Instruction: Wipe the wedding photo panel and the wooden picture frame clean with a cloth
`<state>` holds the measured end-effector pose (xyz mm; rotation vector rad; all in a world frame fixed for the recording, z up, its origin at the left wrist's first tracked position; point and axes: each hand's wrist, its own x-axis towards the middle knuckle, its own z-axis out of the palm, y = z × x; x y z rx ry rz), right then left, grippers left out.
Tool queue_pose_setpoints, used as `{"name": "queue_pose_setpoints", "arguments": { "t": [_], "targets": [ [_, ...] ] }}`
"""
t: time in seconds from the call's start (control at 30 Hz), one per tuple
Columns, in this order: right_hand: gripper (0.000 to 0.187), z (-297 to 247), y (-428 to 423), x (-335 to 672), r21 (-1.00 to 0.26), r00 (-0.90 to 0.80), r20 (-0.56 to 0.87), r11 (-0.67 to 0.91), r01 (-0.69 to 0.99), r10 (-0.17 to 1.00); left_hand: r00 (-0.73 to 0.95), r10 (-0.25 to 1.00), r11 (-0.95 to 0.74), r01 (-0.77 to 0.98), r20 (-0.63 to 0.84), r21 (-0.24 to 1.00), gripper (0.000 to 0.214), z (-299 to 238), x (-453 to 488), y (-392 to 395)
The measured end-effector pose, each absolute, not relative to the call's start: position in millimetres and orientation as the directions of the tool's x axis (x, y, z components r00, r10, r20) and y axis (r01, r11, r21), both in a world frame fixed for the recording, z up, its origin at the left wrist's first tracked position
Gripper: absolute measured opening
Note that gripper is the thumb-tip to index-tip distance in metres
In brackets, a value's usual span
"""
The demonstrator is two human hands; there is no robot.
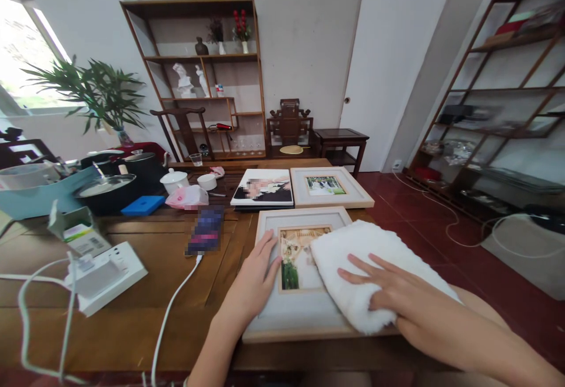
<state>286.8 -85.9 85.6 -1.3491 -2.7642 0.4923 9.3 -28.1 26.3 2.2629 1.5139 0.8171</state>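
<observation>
A light wooden picture frame (304, 332) lies flat on the table in front of me, a small photo (289, 246) set in its pale mat. My left hand (257, 278) rests on the left side of this frame, fingers stretched out over the mat. Over the frame's right part is a folded fluffy white towel (371, 246), which hides some of the photo. My right hand (391, 287) presses on the towel with some fingers spread on top, and the others grip its bunched near edge.
Behind lie a second framed photo (358, 199) and a photo panel (241, 190). To the left are a phone (205, 231) on a white cable (173, 304), a white power strip (110, 275), an opened small box (79, 231), a blue box (142, 205) and a lidded white cup (173, 180).
</observation>
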Motion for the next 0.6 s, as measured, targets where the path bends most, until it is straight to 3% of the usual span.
{"name": "queue_pose_setpoints", "arguments": {
  "t": [0.13, 0.23, 0.33, 0.37, 0.43, 0.5, 0.6],
  "targets": [
    [0.036, 79, -68, 309, -0.453, -0.441, 0.023, 0.403, 0.795, 0.897, 0.363, 0.898, -0.441, 0.747, 0.251, 0.498, 0.038, 26, 10, -28],
    [0.022, 82, -33, 309, -0.610, -0.088, 0.184, 0.184, 0.770, 0.979, 0.373, 0.894, -0.449, 0.751, 0.249, 0.484, 0.039, 24, 10, -27],
    [0.032, 88, 4, 295, -0.633, 0.203, 0.439, 0.141, 0.761, 0.875, 0.367, 0.896, -0.443, 0.757, 0.249, 0.480, 0.040, 23, 10, -27],
    [0.032, 89, 14, 287, -0.562, 0.181, 0.527, 0.181, 0.807, 0.831, 0.366, 0.897, -0.441, 0.758, 0.247, 0.480, 0.040, 23, 10, -27],
    [0.032, 88, 31, 267, -0.353, -0.021, 0.623, 0.305, 0.885, 0.782, 0.363, 0.900, -0.435, 0.759, 0.240, 0.484, 0.040, 24, 10, -27],
    [0.037, 85, 41, 243, -0.182, -0.293, 0.587, 0.476, 0.861, 0.754, 0.357, 0.904, -0.428, 0.758, 0.236, 0.493, 0.039, 24, 10, -27],
    [0.046, 74, 48, 205, -0.060, -0.643, 0.416, 0.725, 0.686, 0.643, 0.364, 0.895, -0.446, 0.736, 0.257, 0.510, 0.038, 25, 10, -26]
  ]
}}
